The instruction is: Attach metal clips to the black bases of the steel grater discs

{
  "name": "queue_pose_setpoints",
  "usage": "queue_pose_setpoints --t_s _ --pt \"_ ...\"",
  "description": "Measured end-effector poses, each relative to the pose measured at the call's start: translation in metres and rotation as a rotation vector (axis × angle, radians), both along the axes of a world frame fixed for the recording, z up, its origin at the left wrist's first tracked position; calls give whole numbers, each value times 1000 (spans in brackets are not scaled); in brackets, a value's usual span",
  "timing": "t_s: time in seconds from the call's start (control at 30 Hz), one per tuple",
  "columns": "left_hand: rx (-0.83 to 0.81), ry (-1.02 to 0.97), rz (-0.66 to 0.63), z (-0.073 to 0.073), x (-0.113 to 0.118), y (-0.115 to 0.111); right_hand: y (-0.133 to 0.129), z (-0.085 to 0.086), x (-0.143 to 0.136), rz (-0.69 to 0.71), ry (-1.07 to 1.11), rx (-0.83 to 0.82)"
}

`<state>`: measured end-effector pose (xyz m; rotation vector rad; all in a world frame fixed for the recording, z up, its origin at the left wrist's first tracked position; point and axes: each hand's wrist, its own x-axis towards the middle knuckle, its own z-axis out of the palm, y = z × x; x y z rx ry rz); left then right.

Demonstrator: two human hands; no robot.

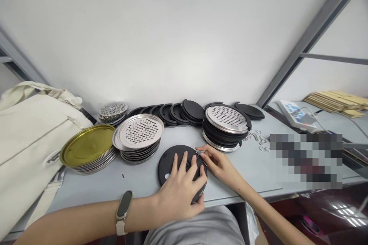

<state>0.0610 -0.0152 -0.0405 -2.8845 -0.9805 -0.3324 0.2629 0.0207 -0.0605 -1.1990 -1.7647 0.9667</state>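
Three large stacks across the worktop (115,183): toward the left edge, gold-topped lids (87,145); next to them, silver discs (143,132) with a perforated plate uppermost; right of centre, black rings under a perforated plate (227,118), close behind the right hand (220,164). Along the back edge, a small pile of perforated discs (113,110), then a leaning row of black discs (165,114), with one more black lid (250,110) near the back right corner. Loose metal rings (261,139) scattered farther right. Over the left edge, a pale cloth bag (43,134), close against the gold-topped lids. Near the front edge, left of centre, a tiny red scrap (123,176).

At the middle of the front edge, a round black disc (169,162), lying flat and much hidden under the left hand (181,187). Left fingers spread apart over its top, thumb down by the near right rim, pressing or resting, impossible to tell which. Right thumb and index finger nearly together, clamped on a small metal piece (199,153) at the disc's far right rim; exact shape too small to make out. Around the left wrist, a dark-faced band (124,204).
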Motion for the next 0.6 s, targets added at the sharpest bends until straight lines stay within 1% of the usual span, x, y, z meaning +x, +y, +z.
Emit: queue_pose_setpoints --t_s 0.4,0.6 --pt "33 31 -18 -1 -1 -1 0 0 0 -22 53 3" --pt "32 35 -19 0 -1 0 -1 -1 2 -37 2 -9"
